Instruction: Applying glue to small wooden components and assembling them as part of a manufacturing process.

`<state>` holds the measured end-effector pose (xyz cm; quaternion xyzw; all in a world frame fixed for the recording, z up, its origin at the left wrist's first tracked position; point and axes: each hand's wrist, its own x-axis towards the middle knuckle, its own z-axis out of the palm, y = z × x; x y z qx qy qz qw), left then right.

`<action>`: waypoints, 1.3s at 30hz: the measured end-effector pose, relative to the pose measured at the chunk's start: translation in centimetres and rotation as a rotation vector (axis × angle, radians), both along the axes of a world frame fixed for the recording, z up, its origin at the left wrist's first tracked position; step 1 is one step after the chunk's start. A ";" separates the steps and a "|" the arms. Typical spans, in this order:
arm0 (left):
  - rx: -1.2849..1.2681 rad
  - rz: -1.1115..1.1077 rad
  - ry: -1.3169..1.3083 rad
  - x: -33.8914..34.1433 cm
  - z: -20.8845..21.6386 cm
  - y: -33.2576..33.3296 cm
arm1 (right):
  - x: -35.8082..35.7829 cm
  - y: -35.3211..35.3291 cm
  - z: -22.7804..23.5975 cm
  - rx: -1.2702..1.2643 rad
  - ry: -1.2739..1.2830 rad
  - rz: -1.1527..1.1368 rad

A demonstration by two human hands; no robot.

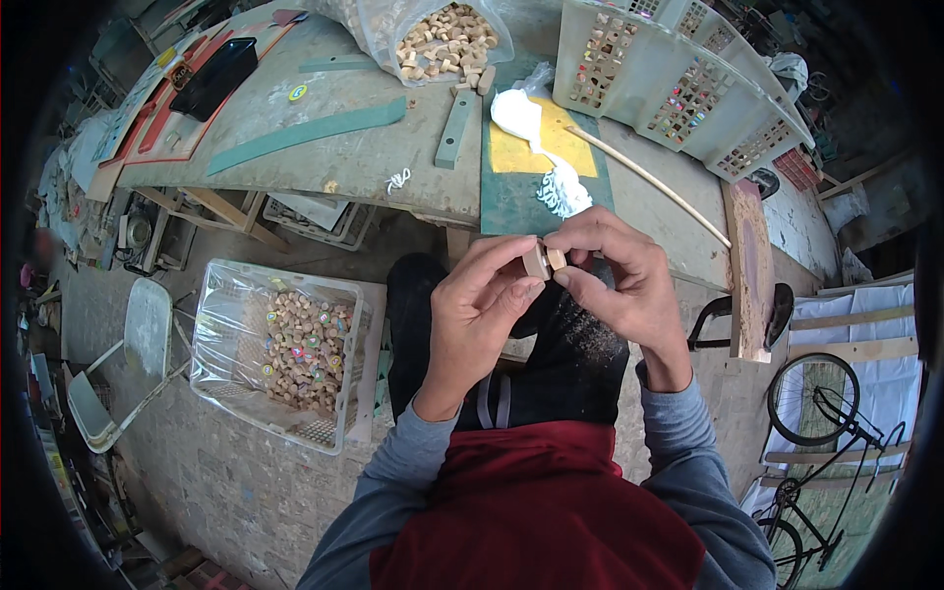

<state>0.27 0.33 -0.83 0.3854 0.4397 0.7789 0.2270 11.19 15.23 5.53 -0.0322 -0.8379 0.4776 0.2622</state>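
At twelve o'clock from the red garment point(536, 506), the left hand point(470, 303) pinches a wooden disc point(534, 263) beside a smaller wooden piece point(558, 260) that the right hand point(626, 290) pinches, and uneven finger pressure could flick either loose.

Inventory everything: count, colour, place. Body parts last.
Rounded wooden bits: count unclear, tan, centre
Worn bench: one, grey, ahead
Plastic bag of wooden pieces: one, clear, bench back
Perforated plastic crate: one, translucent, bench right
Flat strips: three, green, bench
Rectangular tray: one, black, bench left
Wooden stick: one, tan, bench right
Cord bundle: one, white, bench front
Plastic basket of wooden pieces: one, whitish, left
Folding chair: one, whitish, left
Bicycle: one, black, right
Background clutter: uncountable, mixed, left
Hands: two, bare, gripping bits
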 end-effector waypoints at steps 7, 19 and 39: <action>0.064 0.008 -0.284 0.3 1.0 0.3 | 0.4 4.2 1.9 0.205 0.029 -0.466; 0.199 -0.041 -0.597 -1.1 1.2 -0.5 | -1.8 10.0 -0.4 0.743 -0.059 -0.697; 0.223 0.002 -0.517 -0.4 2.2 -0.3 | 0.7 -2.4 0.8 -0.727 0.662 0.031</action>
